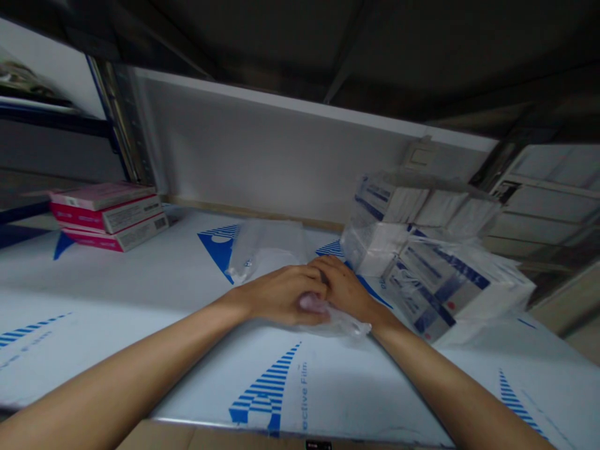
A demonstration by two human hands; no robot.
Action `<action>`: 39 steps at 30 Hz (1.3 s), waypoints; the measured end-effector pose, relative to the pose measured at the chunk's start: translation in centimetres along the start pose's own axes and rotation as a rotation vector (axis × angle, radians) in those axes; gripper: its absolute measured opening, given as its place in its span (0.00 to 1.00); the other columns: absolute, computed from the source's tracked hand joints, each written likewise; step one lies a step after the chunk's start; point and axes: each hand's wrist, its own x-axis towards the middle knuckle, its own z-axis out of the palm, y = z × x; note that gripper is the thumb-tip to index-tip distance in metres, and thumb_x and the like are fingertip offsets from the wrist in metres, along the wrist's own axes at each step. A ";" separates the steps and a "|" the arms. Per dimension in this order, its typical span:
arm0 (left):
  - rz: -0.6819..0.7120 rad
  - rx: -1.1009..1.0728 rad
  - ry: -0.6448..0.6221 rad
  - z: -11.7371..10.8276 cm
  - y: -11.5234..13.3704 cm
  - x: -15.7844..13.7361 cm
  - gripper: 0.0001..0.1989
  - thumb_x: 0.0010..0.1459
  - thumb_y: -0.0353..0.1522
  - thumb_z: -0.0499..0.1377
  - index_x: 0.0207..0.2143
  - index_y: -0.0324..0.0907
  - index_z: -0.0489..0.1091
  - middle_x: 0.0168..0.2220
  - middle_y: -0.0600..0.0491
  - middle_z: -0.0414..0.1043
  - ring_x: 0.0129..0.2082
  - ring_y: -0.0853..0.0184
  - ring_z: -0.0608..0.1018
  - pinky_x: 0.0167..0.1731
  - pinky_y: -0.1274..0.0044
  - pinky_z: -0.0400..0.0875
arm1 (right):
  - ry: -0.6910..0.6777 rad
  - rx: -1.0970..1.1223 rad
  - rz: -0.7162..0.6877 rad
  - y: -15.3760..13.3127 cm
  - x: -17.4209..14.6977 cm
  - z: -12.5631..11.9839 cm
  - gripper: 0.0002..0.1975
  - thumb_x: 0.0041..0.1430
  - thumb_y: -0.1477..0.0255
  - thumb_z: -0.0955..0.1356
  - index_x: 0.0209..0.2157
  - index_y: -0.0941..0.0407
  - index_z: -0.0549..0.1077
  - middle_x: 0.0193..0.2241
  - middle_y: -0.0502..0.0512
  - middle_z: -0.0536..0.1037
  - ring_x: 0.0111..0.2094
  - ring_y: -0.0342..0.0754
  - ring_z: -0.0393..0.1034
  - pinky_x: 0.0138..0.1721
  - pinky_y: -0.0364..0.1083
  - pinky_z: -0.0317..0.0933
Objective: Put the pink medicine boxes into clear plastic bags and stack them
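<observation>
1. Presently I see the left hand [285, 297] with its fingers curled in, its grip closed around some crumpled plastic [349, 326], clear and thin, one end poking out toward the right wrist.
2. From the other side the right hand [345, 287] meets it, knuckles bent and touching the left fingers. Its fingertips are hidden from me, so I cannot tell whether that grip is clamped on the plastic too.
3. The crumpled plastic is near the middle of the shelf [140, 281], between my two forearms; part of it is covered by the hands.
4. Just beyond them, a flat plastic sheet [276, 240] lies on the blue-printed film.
5. Close on my right, wrapped packs of white-and-blue boxes [462, 278] crowd the space beside the right wrist.
6. Well apart on the left, pink-and-white boxes [107, 219] stand stacked in front of a metal upright [115, 119].
7. Overhead, a dark upper shelf [281, 44] spans the view, with a pale back panel [253, 150] below it.
</observation>
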 end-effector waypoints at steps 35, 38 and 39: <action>-0.292 0.370 0.027 -0.1 -3.4 -0.9 0.27 0.74 0.42 0.41 0.48 0.40 0.77 0.49 0.44 0.78 0.52 0.58 0.77 0.57 0.64 0.68 | 0.450 0.178 0.169 -5.3 -5.4 -16.2 0.07 0.55 0.67 0.71 0.34 0.55 0.78 0.33 0.54 0.82 0.35 0.50 0.76 0.37 0.47 0.68; -0.271 0.474 0.044 0.7 -3.1 -0.7 0.23 0.73 0.41 0.44 0.53 0.41 0.75 0.56 0.42 0.74 0.58 0.55 0.73 0.60 0.61 0.66 | 0.713 0.027 0.330 -3.8 -5.8 -21.0 0.12 0.53 0.62 0.71 0.36 0.56 0.78 0.35 0.57 0.82 0.34 0.52 0.76 0.33 0.46 0.67; -0.263 0.489 0.047 1.0 -3.0 -0.6 0.22 0.73 0.40 0.45 0.54 0.41 0.75 0.57 0.42 0.73 0.59 0.55 0.72 0.61 0.60 0.66 | 0.765 -0.043 0.386 -3.0 -5.8 -22.2 0.14 0.53 0.62 0.70 0.37 0.57 0.79 0.35 0.59 0.83 0.32 0.53 0.76 0.30 0.46 0.66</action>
